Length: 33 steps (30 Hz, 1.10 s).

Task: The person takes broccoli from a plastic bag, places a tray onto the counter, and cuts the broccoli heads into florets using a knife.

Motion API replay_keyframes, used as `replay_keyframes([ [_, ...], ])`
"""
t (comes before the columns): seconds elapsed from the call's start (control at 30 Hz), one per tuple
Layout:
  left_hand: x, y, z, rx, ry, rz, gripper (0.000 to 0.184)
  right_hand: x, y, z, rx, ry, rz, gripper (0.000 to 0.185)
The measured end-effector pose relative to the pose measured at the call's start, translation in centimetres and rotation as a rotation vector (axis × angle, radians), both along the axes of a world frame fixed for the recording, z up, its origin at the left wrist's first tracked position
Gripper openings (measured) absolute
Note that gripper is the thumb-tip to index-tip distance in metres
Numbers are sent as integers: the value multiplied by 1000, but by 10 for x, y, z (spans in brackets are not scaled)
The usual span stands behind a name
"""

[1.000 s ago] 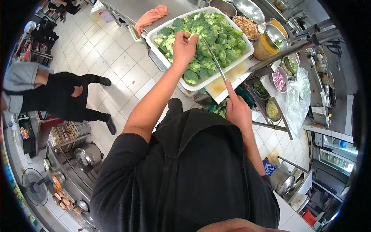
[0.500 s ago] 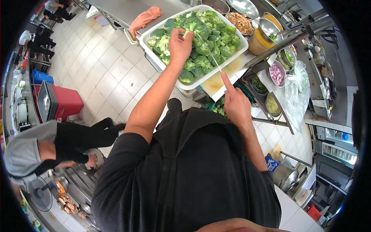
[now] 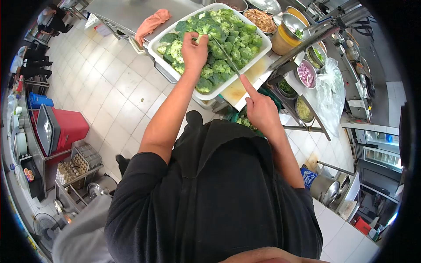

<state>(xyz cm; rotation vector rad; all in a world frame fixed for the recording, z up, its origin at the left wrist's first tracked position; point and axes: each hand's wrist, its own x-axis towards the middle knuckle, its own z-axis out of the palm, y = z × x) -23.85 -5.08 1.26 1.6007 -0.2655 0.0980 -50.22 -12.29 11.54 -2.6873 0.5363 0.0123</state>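
Observation:
My left hand (image 3: 195,55) is closed around a broccoli head (image 3: 211,31), the thumb and fingers pinching it above the pile. In my right hand (image 3: 262,109) is a knife (image 3: 229,58), its index finger stretched along the back of the tool. The blade slants up and left, and its tip end reaches the broccoli by my left hand. Beneath both lies a white tray (image 3: 259,56) heaped with cut broccoli florets (image 3: 237,41). A stained cutting board (image 3: 234,94) shows under the tray's near right corner.
An orange cloth (image 3: 152,24) lies left of the tray. To the right stand a steel bowl (image 3: 294,25), a bowl of chopped purple onion (image 3: 306,73) and a plastic bag (image 3: 329,87). A person in grey (image 3: 85,232) is close at my lower left. A red cooler (image 3: 68,127) stands farther left.
The person in grey has moved from the left to close at my lower left, uncovering egg trays. The knife has turned slightly at the broccoli. The whole view has shifted a little.

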Motion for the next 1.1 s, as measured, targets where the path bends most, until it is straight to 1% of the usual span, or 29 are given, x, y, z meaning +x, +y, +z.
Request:
replay_keyframes([
  [0.13,0,3,-2,3,-30,-6,26,2,-2,15,3,53,28,74],
  [0.23,4,1,-3,-30,64,-20,29,8,-3,24,6,87,46,76],
  [0.33,-1,1,-2,-1,5,-24,28,17,-8,14,-9,104,76,77],
  [0.47,-1,7,0,-83,96,-92,24,17,-6,11,38,86,41,75],
  [0.57,-2,8,-5,-60,-12,-84,27,8,5,20,83,63,-8,75],
  [0.63,-2,12,-5,-76,17,-87,27,-3,8,24,83,44,-33,75],
  [0.73,3,19,-2,-34,37,-72,27,-17,2,32,415,-38,-93,74],
  [0.77,2,20,-1,-14,29,-69,27,-18,-1,28,541,-62,-155,70],
  [0.87,2,21,0,39,-20,-69,26,-15,-15,26,661,-36,-218,69],
  [0.9,2,22,1,58,-38,-75,26,-12,-16,29,718,-75,-262,69],
  [1.0,3,29,3,60,-10,-72,27,-8,-42,10,764,-78,-289,68],
  [1.03,3,31,4,73,-6,-66,27,-5,-53,6,816,-10,-315,68],
  [1.1,3,33,6,92,-5,-51,26,1,-64,-4,787,42,-329,68],
])
